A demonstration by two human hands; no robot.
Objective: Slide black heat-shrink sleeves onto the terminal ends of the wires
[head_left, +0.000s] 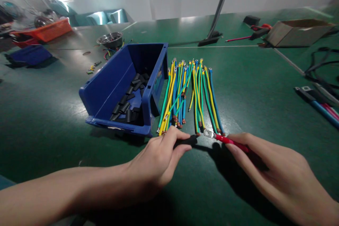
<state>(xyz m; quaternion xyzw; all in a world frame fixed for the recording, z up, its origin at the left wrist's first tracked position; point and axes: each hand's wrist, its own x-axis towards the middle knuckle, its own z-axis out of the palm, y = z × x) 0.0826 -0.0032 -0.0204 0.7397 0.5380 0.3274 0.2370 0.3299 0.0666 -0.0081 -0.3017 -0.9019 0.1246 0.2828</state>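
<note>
Between the thumb and fingers of my left hand [159, 159] is a short piece of black sleeve tubing [189, 141]. My right hand [272, 169] grips a red cable [225, 139] whose metal ring lug [209, 133] points left at the tubing's end. A small gap separates lug and tubing. Just beyond both hands lies a row of yellow, green and blue cables [209, 95], with lugs at their far ends and bare copper at several near ends. A blue bin [116, 123] to the left holds several loose black tubing pieces [129, 95].
A metal bowl [109, 39] and small scattered parts stand behind the bin. An orange crate [53, 30] and another blue bin [30, 54] are far left. A stand's base [210, 39] and a cardboard box [296, 33] are at the back. More lugged cables [317, 104] lie right.
</note>
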